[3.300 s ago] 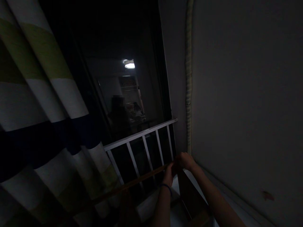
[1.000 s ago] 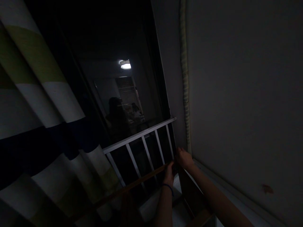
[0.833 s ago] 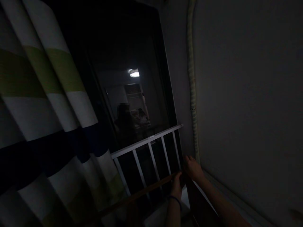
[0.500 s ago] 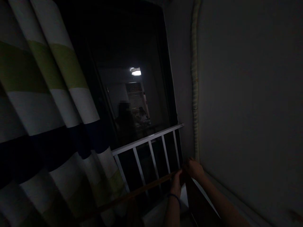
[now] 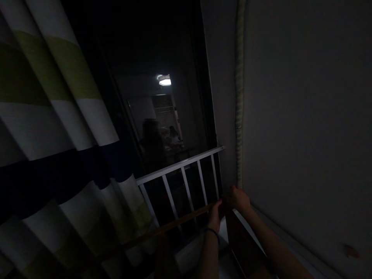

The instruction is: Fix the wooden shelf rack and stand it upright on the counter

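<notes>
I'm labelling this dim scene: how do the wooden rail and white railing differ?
The wooden rail is brown, the white railing pale. The wooden rail crosses in front; the white railing stands behind. The wooden rail meets the left hand in view; the white railing's top lies higher. Both slant up rightward.

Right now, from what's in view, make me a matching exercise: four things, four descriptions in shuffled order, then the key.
1. Curtain
2. Railing
3. Wristband
4. Slim bar

A. Brown, running toward the left hand
B. Banded white, green and navy
C. White, with uprights, across the lower window
D. Dark, looped round the left arm

Pairs: 1-B, 2-C, 3-D, 4-A
</notes>
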`<state>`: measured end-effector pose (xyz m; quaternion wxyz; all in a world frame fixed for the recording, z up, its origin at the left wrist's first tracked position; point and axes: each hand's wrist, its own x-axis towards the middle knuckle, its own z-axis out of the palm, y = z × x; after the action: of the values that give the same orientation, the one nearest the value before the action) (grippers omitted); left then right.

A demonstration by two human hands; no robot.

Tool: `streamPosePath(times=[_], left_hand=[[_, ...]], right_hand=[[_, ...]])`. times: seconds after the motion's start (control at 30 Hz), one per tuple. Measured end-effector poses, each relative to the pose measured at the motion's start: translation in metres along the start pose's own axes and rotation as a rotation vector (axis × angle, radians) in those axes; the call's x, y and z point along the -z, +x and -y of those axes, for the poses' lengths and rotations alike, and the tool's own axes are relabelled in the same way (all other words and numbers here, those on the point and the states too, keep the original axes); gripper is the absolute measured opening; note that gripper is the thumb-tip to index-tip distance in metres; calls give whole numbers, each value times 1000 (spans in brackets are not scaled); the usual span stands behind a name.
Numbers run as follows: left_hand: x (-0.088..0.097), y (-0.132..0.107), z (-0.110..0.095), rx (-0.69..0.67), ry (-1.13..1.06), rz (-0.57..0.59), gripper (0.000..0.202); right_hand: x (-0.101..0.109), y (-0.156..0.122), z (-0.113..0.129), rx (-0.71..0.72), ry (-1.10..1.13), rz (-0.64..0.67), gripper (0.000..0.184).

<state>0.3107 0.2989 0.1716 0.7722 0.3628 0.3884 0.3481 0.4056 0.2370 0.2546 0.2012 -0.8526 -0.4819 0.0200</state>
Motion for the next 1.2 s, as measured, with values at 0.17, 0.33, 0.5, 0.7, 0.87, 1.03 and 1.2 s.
streamPosePath(times=[0.17,0.33,0.5,0.7,0.87,1.03,1.2], left_hand=[[-2,-5,-2,-13,11,-2,27],[-4,-10,-6,-9,-34,23,21],[-4,-10,-5,1,-79,15,20],[-6,-9,-6,23,-101,9,18],[-5,-9,-6,5,-100,-2,17],[-3,-5,-3,-6,-111,58,17],[-3,-5,-4,18,-81,18,18]], right_hand=[[3,0,1,4,-25,38,39],[0,2,5,104,-26,78,28],[-2,1,9,166,-34,80,28],[2,-1,10,158,-50,84,26],[3,0,8,166,-75,75,24],[3,0,5,164,-50,68,20],[0,1,2,191,-33,70,20]])
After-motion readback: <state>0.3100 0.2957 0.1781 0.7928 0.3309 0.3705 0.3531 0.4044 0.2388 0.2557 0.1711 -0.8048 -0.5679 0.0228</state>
